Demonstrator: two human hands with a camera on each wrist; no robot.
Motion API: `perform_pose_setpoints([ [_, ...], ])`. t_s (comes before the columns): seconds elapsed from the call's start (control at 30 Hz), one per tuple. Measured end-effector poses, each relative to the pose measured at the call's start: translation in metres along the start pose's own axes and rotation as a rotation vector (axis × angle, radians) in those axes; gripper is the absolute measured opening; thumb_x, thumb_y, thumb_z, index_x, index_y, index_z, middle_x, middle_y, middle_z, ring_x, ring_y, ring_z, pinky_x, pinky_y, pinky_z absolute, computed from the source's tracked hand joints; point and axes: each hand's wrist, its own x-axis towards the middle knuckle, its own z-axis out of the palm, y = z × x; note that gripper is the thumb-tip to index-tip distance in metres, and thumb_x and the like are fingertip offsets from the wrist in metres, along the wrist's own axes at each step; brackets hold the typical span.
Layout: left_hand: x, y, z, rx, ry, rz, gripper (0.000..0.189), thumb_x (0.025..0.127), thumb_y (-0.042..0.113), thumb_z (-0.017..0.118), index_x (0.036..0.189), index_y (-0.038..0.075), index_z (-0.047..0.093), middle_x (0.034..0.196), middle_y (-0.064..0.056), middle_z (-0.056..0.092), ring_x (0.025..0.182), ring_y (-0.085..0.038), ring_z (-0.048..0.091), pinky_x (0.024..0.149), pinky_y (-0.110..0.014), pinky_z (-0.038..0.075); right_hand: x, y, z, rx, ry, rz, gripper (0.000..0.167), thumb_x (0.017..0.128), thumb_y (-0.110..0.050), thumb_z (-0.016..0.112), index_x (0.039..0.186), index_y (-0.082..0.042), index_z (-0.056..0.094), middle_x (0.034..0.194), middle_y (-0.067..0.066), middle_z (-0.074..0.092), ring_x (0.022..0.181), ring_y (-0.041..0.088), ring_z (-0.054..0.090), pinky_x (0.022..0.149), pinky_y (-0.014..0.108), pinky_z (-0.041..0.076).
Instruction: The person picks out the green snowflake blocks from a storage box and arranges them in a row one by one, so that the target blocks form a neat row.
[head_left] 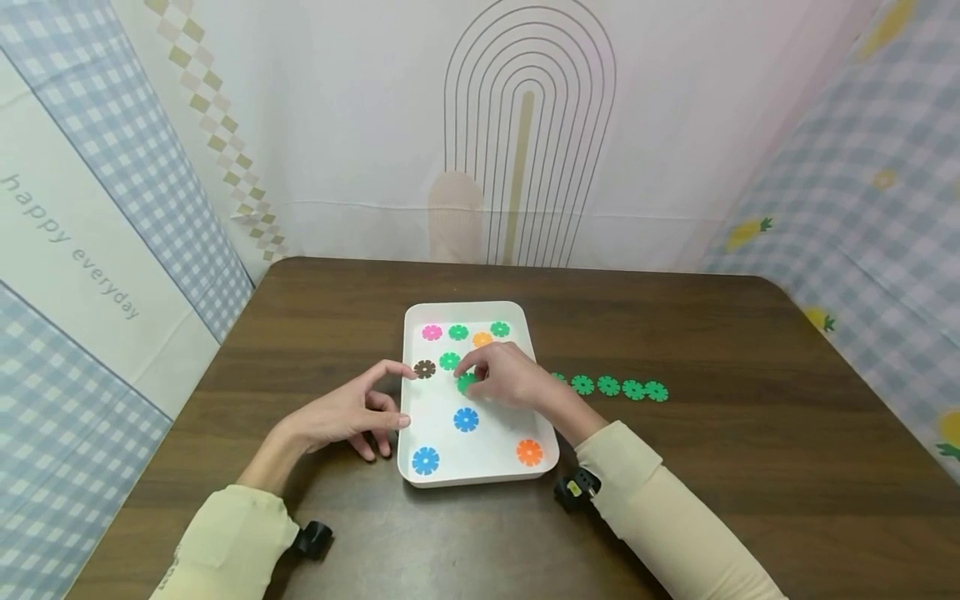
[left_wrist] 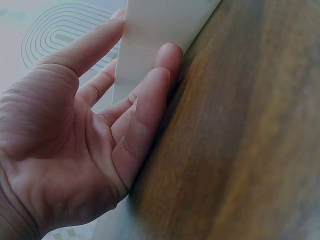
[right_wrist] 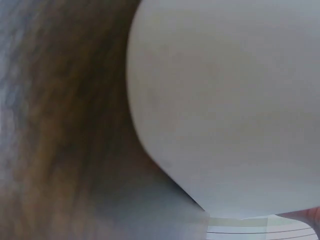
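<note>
In the head view, a white tray (head_left: 495,479) on the table holds several notched plastic discs. My right hand (head_left: 506,375) reaches over its right side, with thumb and index finger pinching a green notched disc (head_left: 466,382) inside. My left hand (head_left: 341,412) is at the tray's left side, index fingertip and thumb tip resting at the rim. In the left wrist view, the other fingers of the left hand (left_wrist: 85,135) lie loosely bent beside the tray's outer wall (left_wrist: 150,30). The right wrist view shows mostly the tray wall (right_wrist: 225,110), with the right hand almost entirely hidden.
A row of green discs (head_left: 608,386) lies on the brown table (head_left: 750,450) right of the tray, partly behind the right forearm. Also in the tray are a pink disc (head_left: 432,332), a brown disc (head_left: 424,369), a blue disc (head_left: 466,419) and an orange disc (head_left: 529,452).
</note>
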Motion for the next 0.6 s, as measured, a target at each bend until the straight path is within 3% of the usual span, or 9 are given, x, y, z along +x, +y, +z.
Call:
perform_pose_setpoints([
  [0.33,0.0014,-0.0023,-0.0007,0.008,0.002,-0.008,0.074,0.099,0.028,0.077,0.156,0.019,0.031,0.091,-0.011,0.069,0.071,-0.024,0.073,0.057,-0.035,0.062,-0.0031,0.0026,0.0009,0.009,-0.067,0.029,0.020,0.090,-0.018,0.086,0.110,-0.021,0.081,0.086,0.000,0.065,0.081,0.019,0.055,0.066,0.028,0.043],
  [0.6,0.0013,-0.0006,-0.0012,0.010,0.002,-0.011,0.074,0.099,0.027,0.078,0.156,0.020,0.032,0.091,-0.010,0.069,0.071,-0.024,0.073,0.057,-0.034,0.061,-0.0031,0.0015,-0.0042,0.138,-0.021,0.050,0.017,0.092,-0.019,0.084,0.107,-0.015,0.078,0.073,0.008,0.059,0.050,0.020,0.055,0.052,0.026,0.040],
])
